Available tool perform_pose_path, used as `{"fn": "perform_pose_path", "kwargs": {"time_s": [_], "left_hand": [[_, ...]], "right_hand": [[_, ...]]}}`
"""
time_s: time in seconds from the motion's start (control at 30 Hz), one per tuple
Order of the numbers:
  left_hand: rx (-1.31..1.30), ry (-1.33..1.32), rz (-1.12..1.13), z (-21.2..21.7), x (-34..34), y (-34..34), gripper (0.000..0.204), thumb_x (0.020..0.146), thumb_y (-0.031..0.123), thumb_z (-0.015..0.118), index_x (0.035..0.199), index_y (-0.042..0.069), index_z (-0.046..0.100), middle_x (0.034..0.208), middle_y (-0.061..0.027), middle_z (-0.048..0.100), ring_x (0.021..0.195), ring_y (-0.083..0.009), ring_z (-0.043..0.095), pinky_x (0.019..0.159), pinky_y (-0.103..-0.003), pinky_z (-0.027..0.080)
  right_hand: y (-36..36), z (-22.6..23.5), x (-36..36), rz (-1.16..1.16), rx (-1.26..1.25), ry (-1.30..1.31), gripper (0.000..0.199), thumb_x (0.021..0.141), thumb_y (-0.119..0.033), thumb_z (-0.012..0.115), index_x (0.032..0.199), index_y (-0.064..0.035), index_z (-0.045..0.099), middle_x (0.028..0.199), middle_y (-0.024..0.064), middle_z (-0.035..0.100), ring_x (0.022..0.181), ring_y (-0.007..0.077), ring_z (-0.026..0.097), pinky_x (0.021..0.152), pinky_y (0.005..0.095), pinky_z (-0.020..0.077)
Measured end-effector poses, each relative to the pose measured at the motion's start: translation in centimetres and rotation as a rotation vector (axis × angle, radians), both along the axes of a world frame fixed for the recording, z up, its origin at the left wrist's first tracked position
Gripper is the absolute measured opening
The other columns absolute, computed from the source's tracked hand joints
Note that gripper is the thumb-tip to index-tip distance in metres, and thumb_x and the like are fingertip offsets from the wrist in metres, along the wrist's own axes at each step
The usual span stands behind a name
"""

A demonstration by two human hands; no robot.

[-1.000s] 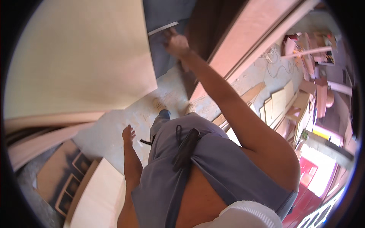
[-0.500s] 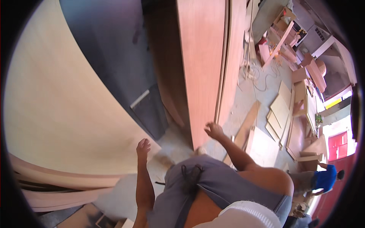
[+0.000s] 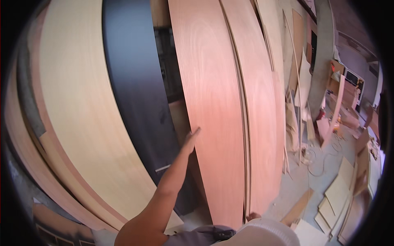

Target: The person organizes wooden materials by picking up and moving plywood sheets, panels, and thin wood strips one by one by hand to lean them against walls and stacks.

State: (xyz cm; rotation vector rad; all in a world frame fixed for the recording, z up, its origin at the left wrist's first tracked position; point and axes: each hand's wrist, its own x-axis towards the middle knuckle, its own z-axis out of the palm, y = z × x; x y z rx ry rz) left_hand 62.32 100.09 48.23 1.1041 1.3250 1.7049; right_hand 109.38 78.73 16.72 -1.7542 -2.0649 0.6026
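A tall pinkish plywood sheet (image 3: 217, 123) leans upright in front of me. My left hand (image 3: 193, 138) is raised with the arm stretched out and closes on the sheet's left edge, its fingertips over the face. Low down at the sheet's right edge is my right hand (image 3: 253, 216), its fingers curled against the edge; a white rounded thing (image 3: 262, 234) partly hides it. A second pinkish sheet (image 3: 264, 135) stands close behind, to the right. Left of my arm is a dark grey panel (image 3: 131, 82).
A broad pale plywood sheet (image 3: 78, 94) and more boards lean at the left. Offcuts (image 3: 334, 201) lie on the floor (image 3: 293, 184) at the right. Thin strips (image 3: 293, 53) lean farther back. Beyond are a cable and scattered wood pieces (image 3: 336, 110).
My left hand has risen and moved right to the pinkish sheet's left edge. My right hand now sits low at its right edge. The view has tilted up and shifted.
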Motion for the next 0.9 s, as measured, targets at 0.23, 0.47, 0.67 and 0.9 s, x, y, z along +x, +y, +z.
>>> {"fn": "perform_pose_path", "kwargs": {"time_s": [0.23,0.47,0.67,0.9], "left_hand": [[-0.093,-0.154,0.315,-1.5,0.0,-1.8,0.07,0.081,0.051,0.067,0.118,-0.007,0.056,0.124,-0.0145,0.055,0.112,-0.0197,0.051,0.094,-0.031,0.04],[0.056,0.038,0.373,0.5,6.0,-5.3,0.067,0.084,0.051,0.064,0.114,-0.008,0.058,0.112,-0.0113,0.059,0.1,-0.0152,0.054,0.086,-0.028,0.044],[0.1,-0.055,0.383,2.6,7.3,-10.8,0.046,0.09,0.04,0.06,0.103,-0.003,0.063,0.09,-0.0029,0.061,0.077,-0.0085,0.055,0.068,-0.024,0.046],[0.168,0.319,0.518,2.2,10.6,-15.2,0.043,0.09,0.038,0.06,0.073,-0.002,0.055,0.06,0.0019,0.044,0.058,-0.0064,0.039,0.049,-0.028,0.033]], "right_hand": [[-3.5,-24.7,15.7,0.111,0.059,-0.238,0.044,0.083,-0.046,0.054,0.081,-0.0039,0.065,0.08,0.0244,0.064,0.078,0.0444,0.061,0.069,0.0522,0.0484],[-1.2,-8.8,7.1,0.023,-0.154,0.177,0.037,0.084,-0.034,0.058,0.088,0.0016,0.065,0.084,0.026,0.064,0.078,0.0416,0.063,0.07,0.0474,0.0499],[10.7,4.1,2.0,-0.169,0.19,0.667,0.051,0.07,-0.021,0.077,0.106,0.0079,0.054,0.106,0.0235,0.058,0.1,0.0339,0.056,0.086,0.0412,0.0445],[19.4,21.6,-4.3,0.351,0.145,0.919,0.058,0.076,-0.024,0.072,0.121,0.0054,0.05,0.114,0.0169,0.058,0.111,0.0237,0.053,0.094,0.0362,0.0415]]}}
